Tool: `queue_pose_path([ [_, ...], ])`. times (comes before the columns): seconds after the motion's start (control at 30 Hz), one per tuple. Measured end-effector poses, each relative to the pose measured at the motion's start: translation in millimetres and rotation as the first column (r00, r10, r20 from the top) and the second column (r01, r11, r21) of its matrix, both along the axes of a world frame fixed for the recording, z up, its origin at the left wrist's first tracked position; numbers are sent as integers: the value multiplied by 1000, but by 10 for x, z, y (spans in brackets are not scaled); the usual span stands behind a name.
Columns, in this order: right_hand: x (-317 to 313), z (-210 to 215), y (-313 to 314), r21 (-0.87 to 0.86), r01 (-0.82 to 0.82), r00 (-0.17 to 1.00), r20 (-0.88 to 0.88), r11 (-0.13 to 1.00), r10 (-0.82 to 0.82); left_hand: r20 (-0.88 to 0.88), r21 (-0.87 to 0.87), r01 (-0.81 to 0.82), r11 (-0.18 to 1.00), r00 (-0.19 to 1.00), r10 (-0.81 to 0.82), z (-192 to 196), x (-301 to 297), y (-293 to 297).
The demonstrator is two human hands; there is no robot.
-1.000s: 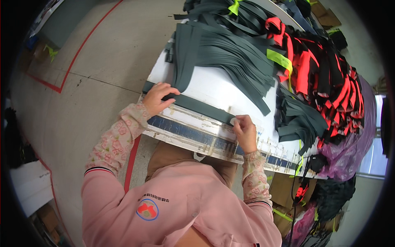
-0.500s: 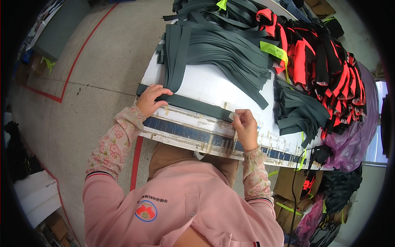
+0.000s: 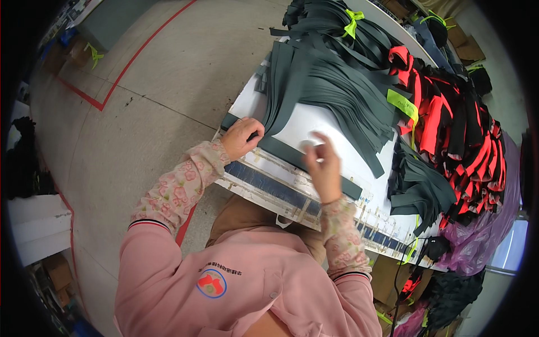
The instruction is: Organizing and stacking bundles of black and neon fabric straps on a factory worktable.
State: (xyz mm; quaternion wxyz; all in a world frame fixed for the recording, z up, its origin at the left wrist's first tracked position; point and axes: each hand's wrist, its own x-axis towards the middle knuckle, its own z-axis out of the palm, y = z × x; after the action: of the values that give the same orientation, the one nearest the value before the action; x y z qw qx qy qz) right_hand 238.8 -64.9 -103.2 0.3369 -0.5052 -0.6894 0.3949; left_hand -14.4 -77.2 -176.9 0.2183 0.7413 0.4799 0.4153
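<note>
A dark green fabric strip lies flat along the near edge of the white table, running under both hands. At its left end my left hand has its fingers curled closed, with a dark edge of strip between thumb and fingers. Above the strip's middle my right hand is raised and smeared by motion. A small whitish piece, too blurred to name, sits in its pinched fingertips. Just beyond the hands, a fanned pile of dark green strips covers much of the tabletop.
More green strips hang together at the table's right. Red-and-black strips are heaped behind them beside a purple plastic bag. A yellow-green tag lies on the pile. A black cable hangs from the table's right side.
My right hand has lifted off the strip's right part and moved toward its middle. The left hand's fingers have curled in. The whole view has shifted and tilted.
</note>
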Motion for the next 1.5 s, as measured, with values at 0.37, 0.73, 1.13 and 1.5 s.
queue_pose_path([
  [0.37,-704,-494,-80,-10,-56,996,76,998,57,-22,28,22,999,1000,-22,-3,0,17],
  [0.73,273,-403,-65,-261,111,988,-74,959,-134,-58,84,27,996,998,-23,-41,65,18],
  [1.13,1057,-448,-302,-32,189,970,164,981,-182,-147,-114,53,992,987,-70,90,-36,-35],
  [1.5,1092,-208,-300,-219,242,969,-3,945,-248,-162,-72,62,995,984,-73,49,-47,-10],
])
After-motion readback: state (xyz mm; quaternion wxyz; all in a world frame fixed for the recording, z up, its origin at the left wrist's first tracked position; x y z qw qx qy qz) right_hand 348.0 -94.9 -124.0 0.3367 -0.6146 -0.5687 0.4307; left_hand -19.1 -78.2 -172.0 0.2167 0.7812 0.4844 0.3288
